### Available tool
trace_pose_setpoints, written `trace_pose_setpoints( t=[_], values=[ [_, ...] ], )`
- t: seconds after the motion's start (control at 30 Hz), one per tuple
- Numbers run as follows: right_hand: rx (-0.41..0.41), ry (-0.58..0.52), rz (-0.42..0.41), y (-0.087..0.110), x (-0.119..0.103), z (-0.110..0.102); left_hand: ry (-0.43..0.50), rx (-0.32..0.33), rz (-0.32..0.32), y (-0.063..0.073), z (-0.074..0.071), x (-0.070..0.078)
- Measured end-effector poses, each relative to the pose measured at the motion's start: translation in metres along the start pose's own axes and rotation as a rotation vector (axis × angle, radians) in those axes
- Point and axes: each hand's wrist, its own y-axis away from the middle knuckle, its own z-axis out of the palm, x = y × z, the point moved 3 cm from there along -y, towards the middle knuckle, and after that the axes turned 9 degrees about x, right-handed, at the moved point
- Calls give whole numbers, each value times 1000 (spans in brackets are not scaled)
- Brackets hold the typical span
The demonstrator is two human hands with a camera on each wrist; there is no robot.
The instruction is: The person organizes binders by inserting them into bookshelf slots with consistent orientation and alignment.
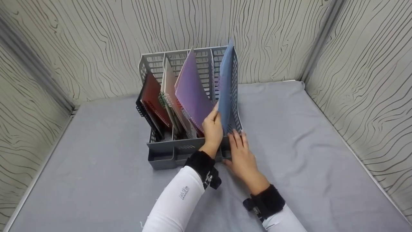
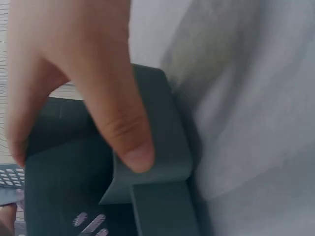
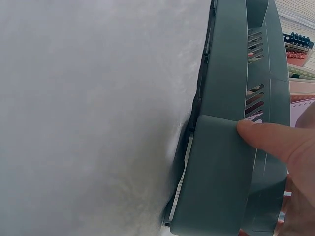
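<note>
A grey desk file organizer has upright slots and a low front tray. In its rightmost slot stands a blue notebook, its top above the back wall. My left hand pinches this notebook low on its near edge; in the left wrist view it shows only at the lower left corner. My right hand grips the organizer's front right corner, fingers over the slot's front wall and thumb against the tray. The right wrist view shows that thumb at the tray's step.
Left of the blue notebook, the slots hold a purple notebook, a pale pink one, a red one and dark spiral-bound ones. Grey cloth covers the table. Wood-patterned panels rise at the back and both sides.
</note>
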Motion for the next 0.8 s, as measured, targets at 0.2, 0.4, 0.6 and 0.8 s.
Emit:
trace_pose_setpoints(
  t=[0.2,0.4,0.6,0.8],
  values=[
    [-28,-1,24,-1,-1,-1,-25,-21,-61,2,0,-6],
    [-24,-6,10,-2,-2,1,-98,-67,-141,0,-5,-5],
    [-28,17,5,1,1,-1,-180,-166,-198,2,-10,-3],
    [-32,32,13,1,3,-5,-243,-219,-143,-1,-14,0]
  ],
)
